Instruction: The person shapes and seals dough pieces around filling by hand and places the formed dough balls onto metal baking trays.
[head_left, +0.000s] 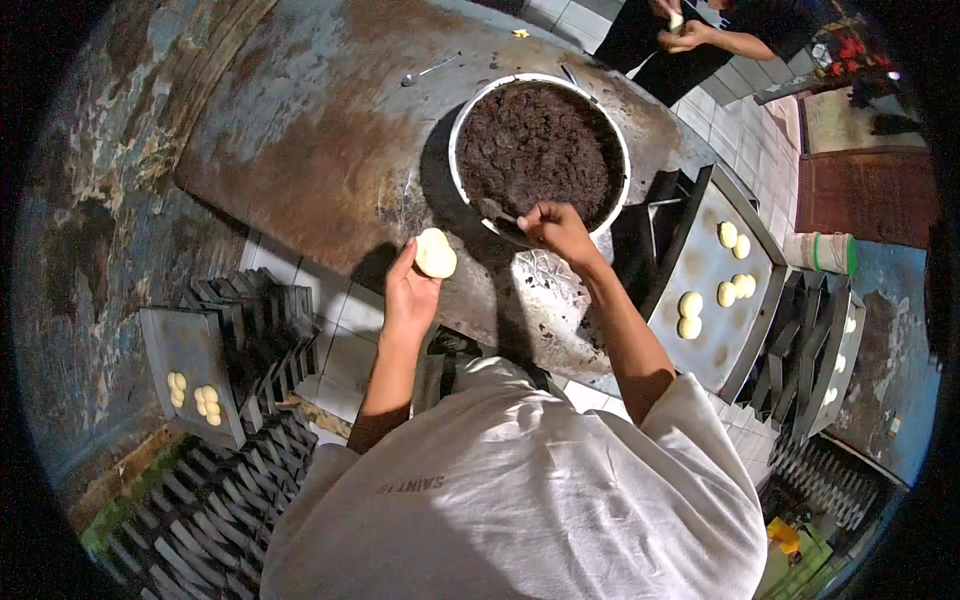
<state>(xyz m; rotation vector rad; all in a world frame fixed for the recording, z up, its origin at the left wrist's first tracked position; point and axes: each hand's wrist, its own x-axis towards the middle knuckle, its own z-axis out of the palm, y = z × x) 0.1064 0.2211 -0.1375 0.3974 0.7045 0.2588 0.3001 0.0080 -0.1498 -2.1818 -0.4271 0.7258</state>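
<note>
My left hand (408, 292) holds a pale, rounded piece of dough (436, 254) over the table's near edge, with fingers closed around its side. My right hand (560, 230) grips a spoon (500, 212) at the near rim of a big white bowl (456, 180). Dark brown, crumbly filling (540, 145) heaps up in the bowl. The spoon's tip lies against the filling, and I cannot tell how much is on it.
A worn metal-topped table (300, 150) carries another spoon (430, 70). To the right, a tray (705, 345) holds several dough balls (690, 315). At lower left, another tray (180, 340) has dough balls above stacked racks. A co-worker's hands (690, 38) hold something pale.
</note>
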